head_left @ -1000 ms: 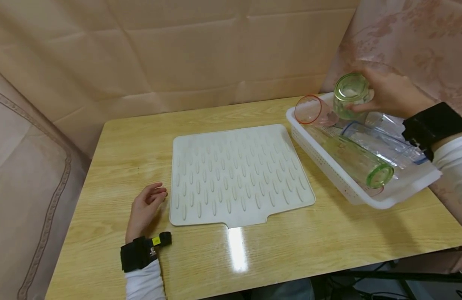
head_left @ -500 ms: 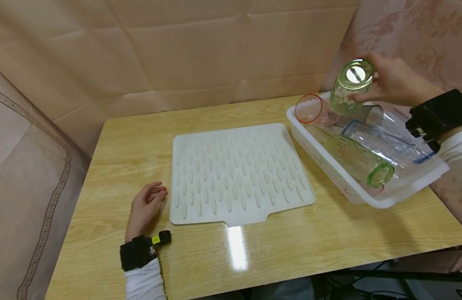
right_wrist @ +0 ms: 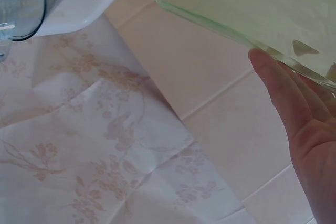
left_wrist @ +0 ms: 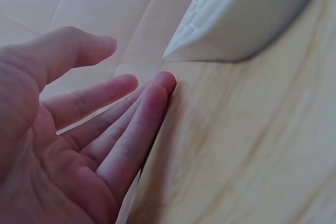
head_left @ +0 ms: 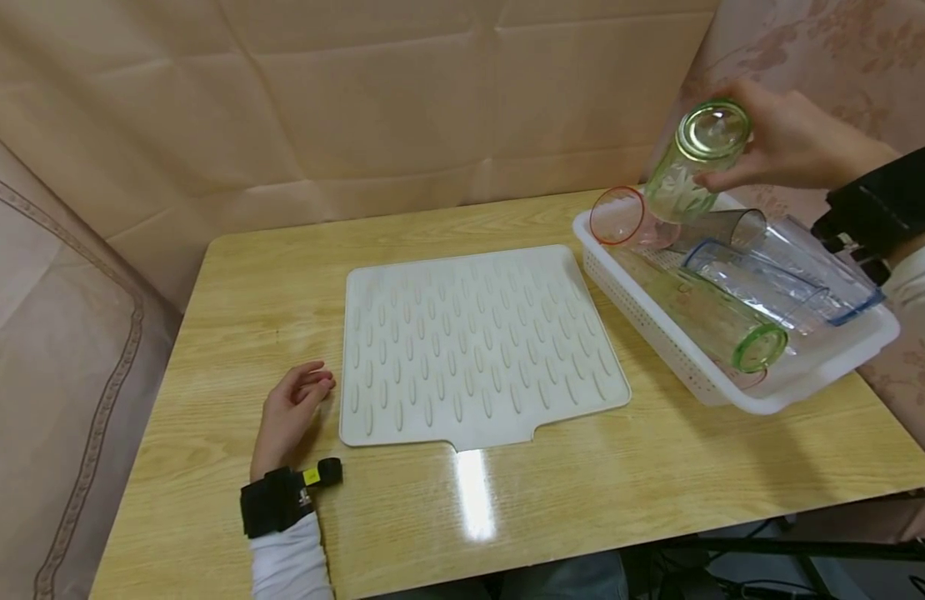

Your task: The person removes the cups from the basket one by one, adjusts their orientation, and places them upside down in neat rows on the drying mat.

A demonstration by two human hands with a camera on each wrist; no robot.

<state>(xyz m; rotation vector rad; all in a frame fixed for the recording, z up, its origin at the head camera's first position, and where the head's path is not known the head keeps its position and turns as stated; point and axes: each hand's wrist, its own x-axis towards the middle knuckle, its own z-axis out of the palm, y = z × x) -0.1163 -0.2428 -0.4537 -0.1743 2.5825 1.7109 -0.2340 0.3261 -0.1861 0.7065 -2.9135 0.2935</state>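
My right hand (head_left: 792, 142) grips a tall pale green drinking glass (head_left: 680, 179) round its side, near the base. The glass tilts with its base up and its mouth down over the far end of a white plastic basket (head_left: 653, 333). In the right wrist view, the fingers (right_wrist: 278, 87) lie along the glass wall; the thumb is out of sight. My left hand (head_left: 288, 417) rests on the table left of a white ridged mat (head_left: 477, 358), holding nothing. The left wrist view shows its fingers (left_wrist: 134, 135) loosely bent near the mat's edge.
In the basket lie a red-rimmed glass (head_left: 616, 218), a smoky grey glass (head_left: 721, 229), blue-rimmed clear tumblers (head_left: 762, 279) and another green glass (head_left: 721, 325). A beige cloth (head_left: 357, 108) hangs behind the wooden table (head_left: 282, 292).
My right hand has lifted the green glass up from the basket and tilted it, uncovering the grey glass and clear tumblers below. My left hand has stayed put.
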